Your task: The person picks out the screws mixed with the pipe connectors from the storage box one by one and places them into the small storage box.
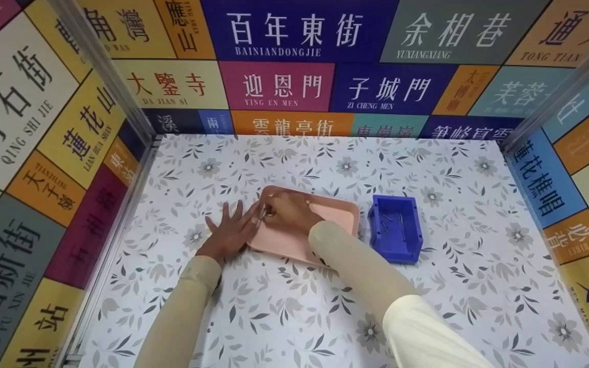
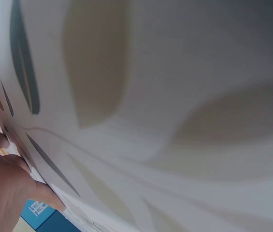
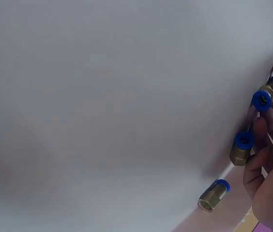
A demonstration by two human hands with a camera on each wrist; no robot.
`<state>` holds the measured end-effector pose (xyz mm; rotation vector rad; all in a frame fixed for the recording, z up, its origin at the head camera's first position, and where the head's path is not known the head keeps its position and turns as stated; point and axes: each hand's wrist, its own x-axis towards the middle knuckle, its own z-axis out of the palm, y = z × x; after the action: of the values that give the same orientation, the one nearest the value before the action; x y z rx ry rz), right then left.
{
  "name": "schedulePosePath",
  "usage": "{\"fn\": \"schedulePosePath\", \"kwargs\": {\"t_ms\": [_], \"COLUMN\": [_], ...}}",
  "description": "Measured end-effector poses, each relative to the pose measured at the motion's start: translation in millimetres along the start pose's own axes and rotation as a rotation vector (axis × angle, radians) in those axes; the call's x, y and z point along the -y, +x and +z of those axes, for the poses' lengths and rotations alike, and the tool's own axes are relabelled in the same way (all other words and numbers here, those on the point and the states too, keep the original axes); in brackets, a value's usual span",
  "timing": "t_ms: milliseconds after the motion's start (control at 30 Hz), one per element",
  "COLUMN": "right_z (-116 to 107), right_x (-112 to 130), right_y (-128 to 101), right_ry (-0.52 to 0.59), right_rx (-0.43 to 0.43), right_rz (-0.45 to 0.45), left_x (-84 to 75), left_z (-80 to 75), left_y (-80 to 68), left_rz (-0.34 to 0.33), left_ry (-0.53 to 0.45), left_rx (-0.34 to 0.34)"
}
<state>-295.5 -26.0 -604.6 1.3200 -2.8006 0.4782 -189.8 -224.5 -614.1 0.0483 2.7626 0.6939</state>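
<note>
- Your hands first: your left hand [image 1: 229, 232] lies flat with fingers spread on the worktop [image 1: 294, 306], its fingertips against the left edge of the pink tray [image 1: 333, 214], steadying it. Your right hand [image 1: 287, 212] is curled over the tray's left end, fingers pinching one of the small brass fittings [image 3: 266, 95] with a blue collar, as the right wrist view shows.
- The fittings: two more fittings of the same kind lie on the tray floor just below the pinched one, one [image 3: 242, 148] near your fingers [image 3: 257, 164] and another [image 3: 213, 195] a little apart toward 7 o'clock of it. All sit at the tray's left end, under your right hand.
- The step, as I judge it: you are picking a fitting off the tray, with the pinch made but the piece not yet lifted clear.
- Next move: lift straight up with a firm pinch so the round body does not roll out, and keep the left hand pressing so the tray stays put.
- Outward: the blue bin [image 1: 395, 227] stands just beside the tray at its 3 o'clock, apart from it by a narrow gap, with a few thin dark pieces inside that are too small to name.
- Farther out: patterned walls with printed signs enclose the worktop at 9, 12 and 3 o'clock.
</note>
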Motion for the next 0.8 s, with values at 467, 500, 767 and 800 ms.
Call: {"fn": "schedulePosePath", "kwargs": {"t_ms": [467,500,767,800], "right_z": [-2,-3,-8,-9], "right_x": [-8,-9,-11,-11], "right_y": [-5,-6,-10,-10], "right_ry": [0.109,0.116,0.329,0.355], "right_rx": [-0.043,-0.040,0.013,0.016], "right_rz": [-0.100,-0.091,-0.012,0.005], "left_x": [1.9,2.2,2.0,2.2], "left_z": [-0.3,-0.1,-0.6,-0.5], "left_y": [-0.9,-0.6,1.2,1.1], "left_rz": [0.046,0.048,0.040,0.039], "left_ry": [-0.014,-0.017,-0.011,-0.014], "left_rx": [-0.008,-0.009,0.000,0.000]}}
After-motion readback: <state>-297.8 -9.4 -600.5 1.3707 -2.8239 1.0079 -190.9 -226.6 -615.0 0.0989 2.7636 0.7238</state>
